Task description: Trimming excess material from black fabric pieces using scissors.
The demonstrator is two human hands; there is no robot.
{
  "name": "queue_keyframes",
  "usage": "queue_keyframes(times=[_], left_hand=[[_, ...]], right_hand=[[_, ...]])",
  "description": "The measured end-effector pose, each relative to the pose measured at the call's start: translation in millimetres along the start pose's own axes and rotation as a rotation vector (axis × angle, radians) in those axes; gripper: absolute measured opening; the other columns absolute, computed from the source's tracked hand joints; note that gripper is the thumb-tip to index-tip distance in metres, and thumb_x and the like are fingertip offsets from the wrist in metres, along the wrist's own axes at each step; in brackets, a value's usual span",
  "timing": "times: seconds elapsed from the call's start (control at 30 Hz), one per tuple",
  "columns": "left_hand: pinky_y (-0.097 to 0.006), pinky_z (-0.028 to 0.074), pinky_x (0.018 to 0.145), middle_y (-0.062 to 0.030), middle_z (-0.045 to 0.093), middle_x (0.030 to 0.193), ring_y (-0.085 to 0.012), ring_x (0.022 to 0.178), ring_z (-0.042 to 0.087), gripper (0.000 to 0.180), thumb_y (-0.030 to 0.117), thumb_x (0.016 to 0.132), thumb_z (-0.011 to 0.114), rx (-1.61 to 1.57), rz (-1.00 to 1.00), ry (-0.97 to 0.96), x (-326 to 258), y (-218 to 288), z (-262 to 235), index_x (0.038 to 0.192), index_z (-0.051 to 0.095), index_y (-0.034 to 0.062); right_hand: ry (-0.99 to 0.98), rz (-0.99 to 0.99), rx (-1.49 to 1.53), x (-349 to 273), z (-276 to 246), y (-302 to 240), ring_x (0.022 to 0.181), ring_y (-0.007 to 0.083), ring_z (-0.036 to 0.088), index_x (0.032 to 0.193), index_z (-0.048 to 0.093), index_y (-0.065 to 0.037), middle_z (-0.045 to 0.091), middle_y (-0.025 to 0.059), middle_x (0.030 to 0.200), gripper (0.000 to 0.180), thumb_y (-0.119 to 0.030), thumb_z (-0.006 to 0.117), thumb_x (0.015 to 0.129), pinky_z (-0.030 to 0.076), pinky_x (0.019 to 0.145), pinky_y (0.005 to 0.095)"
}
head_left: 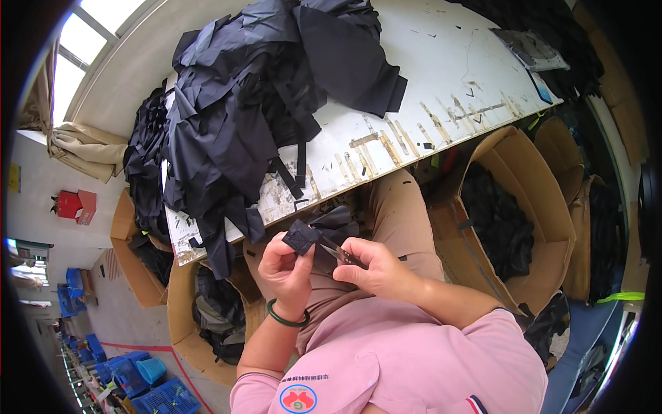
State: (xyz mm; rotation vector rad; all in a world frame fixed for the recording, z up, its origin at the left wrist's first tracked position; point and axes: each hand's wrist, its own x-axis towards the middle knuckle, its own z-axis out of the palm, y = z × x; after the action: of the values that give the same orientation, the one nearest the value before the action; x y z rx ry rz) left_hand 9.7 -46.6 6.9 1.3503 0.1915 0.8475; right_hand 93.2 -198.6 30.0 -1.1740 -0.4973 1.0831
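Observation:
My left hand (288, 270) pinches a black fabric piece (301, 236) between thumb and fingers, holding its stitched, folded end up above my lap. More of the same dark cloth hangs behind it, near the table edge. In my right hand (378, 268) is a pair of small thread snips (346, 256), the blades pointing left at the fabric. Blade tips and cloth lie very close; whether they touch I cannot tell. A large heap of black cut fabric (234, 117) covers the left part of the white table (414, 76) and droops over its near edge.
Open cardboard boxes of dark cloth stand on both sides: a right one (552, 228) and a left one (181, 310). A plastic-wrapped packet (531, 50) lies at the table's right end. Blue crates (165, 400) stand on the floor at lower left.

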Motion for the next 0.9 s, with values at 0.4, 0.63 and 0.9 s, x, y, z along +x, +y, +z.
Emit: queue_keyframes(times=[0.4,0.63,0.9], left_hand=[[-0.031,0.044,0.080,-0.0090,0.064,0.091,-0.0198,0.087,0.057,0.020,-0.012,0.074,0.068,0.133,0.045,-0.080,-10.5,-7.0,-1.8,0.084,0.058,0.0016],[-0.035,0.044,0.080,-0.0097,0.065,0.089,-0.0219,0.085,0.057,0.022,-0.014,0.071,0.068,0.220,0.137,-0.120,-10.7,-9.3,-1.9,0.083,0.058,0.0015],[-0.035,0.044,0.080,-0.0095,0.066,0.090,-0.0220,0.084,0.057,0.024,-0.014,0.069,0.068,0.241,0.141,-0.127,-11.7,-10.7,-2.5,0.083,0.057,0.0018]], right_hand=[[0.145,-0.212,-0.269,11.5,5.6,4.7,0.061,0.0059,0.039,0.083,0.057,-0.003,0.046,-0.0020,0.065,0.031,-0.025,0.077,0.080,0.037,0.053,0.0234],[0.132,-0.199,-0.293,8.5,2.7,2.6,0.063,0.0045,0.041,0.087,0.059,-0.004,0.048,-0.0048,0.068,0.028,-0.023,0.078,0.080,0.037,0.054,0.0220],[0.125,-0.166,-0.293,5.7,1.2,3.5,0.062,0.0069,0.042,0.089,0.059,-0.003,0.049,-0.0015,0.066,0.028,-0.024,0.077,0.081,0.039,0.055,0.0241]])
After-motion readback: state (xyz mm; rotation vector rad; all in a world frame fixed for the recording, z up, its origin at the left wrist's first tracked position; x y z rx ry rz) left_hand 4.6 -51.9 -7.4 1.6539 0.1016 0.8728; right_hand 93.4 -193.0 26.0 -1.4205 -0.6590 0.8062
